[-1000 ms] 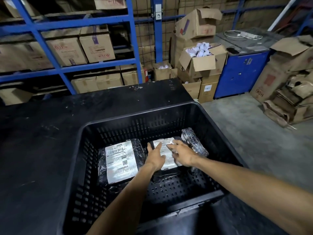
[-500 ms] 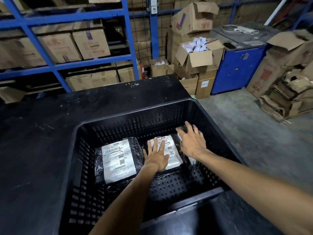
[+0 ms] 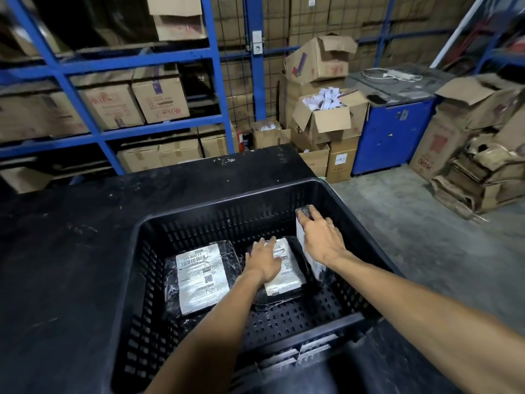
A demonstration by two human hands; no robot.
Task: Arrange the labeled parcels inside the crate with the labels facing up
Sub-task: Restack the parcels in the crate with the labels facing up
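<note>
A black slatted crate (image 3: 199,220) stands on a black table. On its floor lie two black-wrapped parcels with white labels facing up: a larger parcel (image 3: 199,277) at the left and a middle parcel (image 3: 284,277). My left hand (image 3: 264,260) rests flat on the middle parcel's label, fingers spread. A third parcel (image 3: 305,240) stands on edge against the crate's right wall, its white side facing left. My right hand (image 3: 321,240) grips the top of that third parcel, covering most of it.
The black table (image 3: 71,251) stretches left and behind the crate. Blue shelving (image 3: 99,61) with cardboard boxes stands at the back. Open cartons (image 3: 326,115), a blue cabinet (image 3: 392,132) and flattened cardboard (image 3: 477,180) sit on the concrete floor at the right.
My right hand left the middle parcel, moved right to the third parcel and tipped it up on edge by the right wall. My left hand stayed pressed on the middle parcel.
</note>
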